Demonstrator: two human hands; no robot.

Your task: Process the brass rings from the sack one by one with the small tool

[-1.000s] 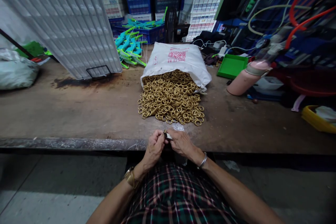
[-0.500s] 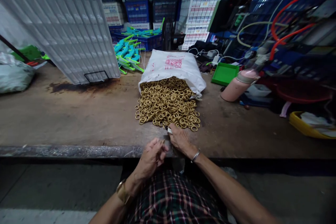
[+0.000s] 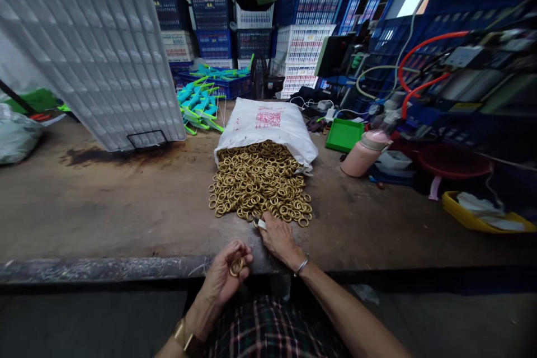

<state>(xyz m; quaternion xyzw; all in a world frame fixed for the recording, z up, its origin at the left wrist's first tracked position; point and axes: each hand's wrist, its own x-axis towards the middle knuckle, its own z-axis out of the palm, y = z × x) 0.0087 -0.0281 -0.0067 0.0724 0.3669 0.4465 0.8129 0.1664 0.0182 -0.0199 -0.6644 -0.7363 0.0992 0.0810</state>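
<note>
A heap of gold-coloured rings [image 3: 260,190] spills out of the open mouth of a white sack [image 3: 247,124] with red print. My left hand [image 3: 221,275] is near the table's front edge, palm partly up and fingers curled around a gold-coloured ring [image 3: 236,274]; whether there is more than one I cannot tell. At the near edge of the heap, my right hand [image 3: 280,239] is closed on a small white tool with a dark tip [image 3: 260,224]. Its fingers lie beside the nearest rings, and its palm side is hidden.
A tall ribbed translucent panel [image 3: 104,61] stands on the left of the wooden table [image 3: 126,218]. Turquoise and green plastic parts [image 3: 199,103] lie behind the sack. To the right are a green tray [image 3: 344,135], a pink bottle [image 3: 363,155] and a yellow tray [image 3: 474,220]. Stacked crates [image 3: 213,19] fill the back.
My left hand has moved a little left, away from the right hand, and turned so the ring shows. The right hand stays by the heap with the white tool. The camera view has tilted up.
</note>
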